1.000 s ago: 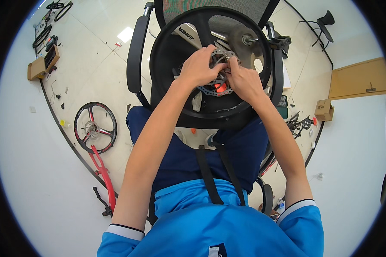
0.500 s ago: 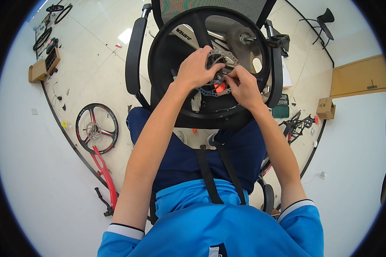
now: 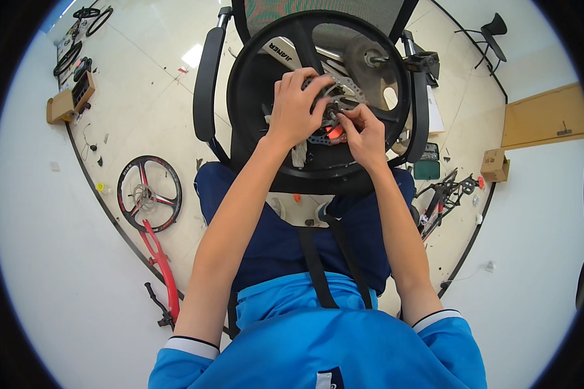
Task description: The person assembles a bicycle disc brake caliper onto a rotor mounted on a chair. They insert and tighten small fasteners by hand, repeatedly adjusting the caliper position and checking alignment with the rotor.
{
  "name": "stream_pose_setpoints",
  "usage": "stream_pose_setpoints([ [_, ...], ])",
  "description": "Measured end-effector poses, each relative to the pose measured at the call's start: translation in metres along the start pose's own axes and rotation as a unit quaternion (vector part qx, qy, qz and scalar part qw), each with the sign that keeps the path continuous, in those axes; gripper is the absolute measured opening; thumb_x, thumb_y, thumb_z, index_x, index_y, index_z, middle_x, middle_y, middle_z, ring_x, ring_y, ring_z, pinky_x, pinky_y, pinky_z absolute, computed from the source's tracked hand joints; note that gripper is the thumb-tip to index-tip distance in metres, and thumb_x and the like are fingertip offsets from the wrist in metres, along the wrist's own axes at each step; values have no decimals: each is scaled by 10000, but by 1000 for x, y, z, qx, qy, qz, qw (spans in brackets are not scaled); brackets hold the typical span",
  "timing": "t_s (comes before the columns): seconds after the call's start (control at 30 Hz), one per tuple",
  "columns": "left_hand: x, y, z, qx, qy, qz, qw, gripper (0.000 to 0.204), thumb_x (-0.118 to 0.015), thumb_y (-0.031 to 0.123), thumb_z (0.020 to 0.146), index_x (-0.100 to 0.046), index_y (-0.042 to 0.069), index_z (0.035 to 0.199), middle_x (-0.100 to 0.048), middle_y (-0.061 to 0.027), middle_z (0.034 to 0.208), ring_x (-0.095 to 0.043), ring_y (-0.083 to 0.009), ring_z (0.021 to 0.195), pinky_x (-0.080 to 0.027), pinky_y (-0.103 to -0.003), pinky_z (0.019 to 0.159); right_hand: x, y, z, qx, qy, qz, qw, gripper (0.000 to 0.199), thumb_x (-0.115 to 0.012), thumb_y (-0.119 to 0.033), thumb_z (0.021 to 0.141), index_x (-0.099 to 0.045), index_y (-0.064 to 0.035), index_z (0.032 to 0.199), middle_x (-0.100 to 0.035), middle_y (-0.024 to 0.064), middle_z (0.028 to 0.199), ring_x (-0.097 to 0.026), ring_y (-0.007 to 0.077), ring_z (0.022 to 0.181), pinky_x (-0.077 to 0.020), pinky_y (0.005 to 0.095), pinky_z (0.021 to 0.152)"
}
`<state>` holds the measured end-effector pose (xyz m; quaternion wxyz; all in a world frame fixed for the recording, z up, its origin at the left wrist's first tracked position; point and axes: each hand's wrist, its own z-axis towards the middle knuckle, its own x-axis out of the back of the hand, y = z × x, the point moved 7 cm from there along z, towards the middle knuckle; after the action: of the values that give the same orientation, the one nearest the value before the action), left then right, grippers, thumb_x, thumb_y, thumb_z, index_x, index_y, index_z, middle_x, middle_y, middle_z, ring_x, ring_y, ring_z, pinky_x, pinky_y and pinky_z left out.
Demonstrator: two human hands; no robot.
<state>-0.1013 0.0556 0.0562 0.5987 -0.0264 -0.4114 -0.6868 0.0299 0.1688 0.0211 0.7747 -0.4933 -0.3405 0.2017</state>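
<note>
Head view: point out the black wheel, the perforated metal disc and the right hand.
Black wheel [image 3: 307,45], head view: its upper spoke.
Perforated metal disc [image 3: 353,87], head view: its upper right edge.
Right hand [image 3: 366,134], head view: back of the hand.

We count two bare hands [image 3: 295,109], two brake discs [image 3: 355,89], one large black spoked wheel [image 3: 308,48], one red-and-black three-spoked wheel [image 3: 166,201], one mesh-backed office chair [image 3: 266,16], its two armrests [image 3: 205,91], two cardboard boxes [image 3: 495,166], one small black chair [image 3: 492,42], one green case [image 3: 426,170] and one brown door [image 3: 548,117].
</note>
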Motion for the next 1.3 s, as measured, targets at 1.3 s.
stream_pose_setpoints([
  [1.3, -9, 5, 5, -93, -32, 12, 995, 240, -811, 121, 742, -833, 221, 959, -654, 39, 1066, -523, -247, 1136, -398, -412, 949, 11, -24, 15, 13, -76, -67, 995, 137, -697, -62, 942, -636, 61, 943, -691, 156, 740, -673, 182, 634, -512, 318, 600],
])
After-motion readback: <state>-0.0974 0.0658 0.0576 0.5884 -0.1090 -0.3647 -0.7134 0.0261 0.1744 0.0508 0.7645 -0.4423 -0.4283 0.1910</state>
